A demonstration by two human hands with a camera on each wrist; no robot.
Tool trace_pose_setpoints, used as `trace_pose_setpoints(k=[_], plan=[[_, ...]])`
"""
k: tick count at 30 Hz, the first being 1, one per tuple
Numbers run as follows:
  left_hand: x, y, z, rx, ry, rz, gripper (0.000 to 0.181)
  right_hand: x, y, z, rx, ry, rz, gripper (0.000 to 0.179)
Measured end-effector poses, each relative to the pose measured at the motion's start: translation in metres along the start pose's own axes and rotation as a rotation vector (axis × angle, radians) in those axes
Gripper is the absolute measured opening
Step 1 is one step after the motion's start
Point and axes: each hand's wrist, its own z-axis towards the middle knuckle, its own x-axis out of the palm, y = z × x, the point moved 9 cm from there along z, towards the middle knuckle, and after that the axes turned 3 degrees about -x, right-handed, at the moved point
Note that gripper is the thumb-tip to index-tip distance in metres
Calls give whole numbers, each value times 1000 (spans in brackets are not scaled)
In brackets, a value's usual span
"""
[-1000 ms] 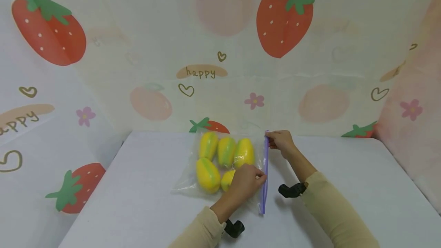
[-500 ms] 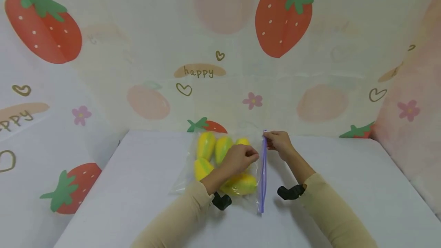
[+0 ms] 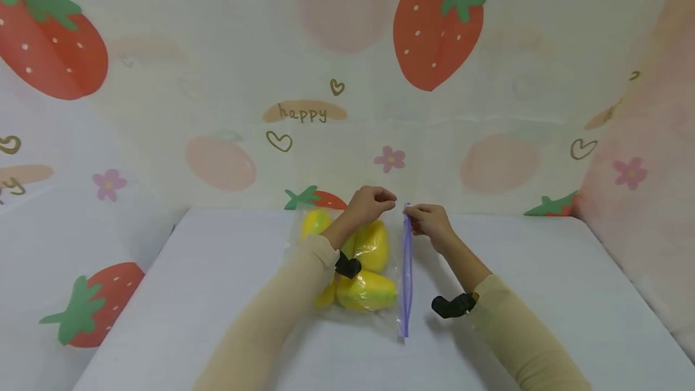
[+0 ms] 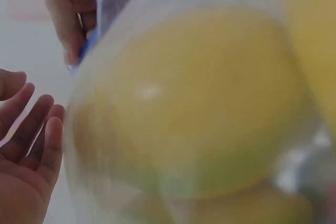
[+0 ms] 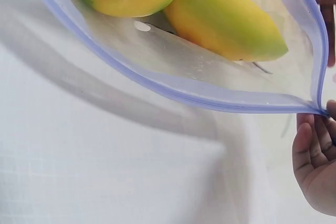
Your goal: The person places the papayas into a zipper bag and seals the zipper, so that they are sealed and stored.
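A clear zip bag lies on the white table with several yellow-green mangoes inside. Its purple zip edge faces right, and in the right wrist view the bag's mouth gapes apart. My right hand pinches the far corner of that zip edge. My left hand hovers just left of the same corner, holding nothing. Its fingers look loosely bent in the left wrist view, beside the bag. My left forearm hides part of the bag and some mangoes.
A white-covered table spreads to both sides of the bag. Behind it hangs a backdrop printed with strawberries and hearts. A black wrist camera sits on the right wrist, and another black camera on the left.
My left hand has moved away from me, from the middle of the zip edge up over the mangoes to near the far corner. My right hand keeps its pinch there. The head view has shifted slightly.
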Motion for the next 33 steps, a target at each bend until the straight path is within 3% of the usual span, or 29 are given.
trace_pose_setpoints(k=[5,14,20,27,33], plan=[[5,0,10,-19,27,2,29,3,6,-1,-23,1,25,36],[14,-4,24,13,26,90,29,3,14,-3,-78,28,-14,36],[23,-2,23,18,98,136,29,5,18,-6,-129,76,-76,34],[17,1,21,19,61,117,25,4,23,-10,-159,62,-103,33],[16,-1,19,14,78,102,25,3,24,-11,-164,52,-112,33]])
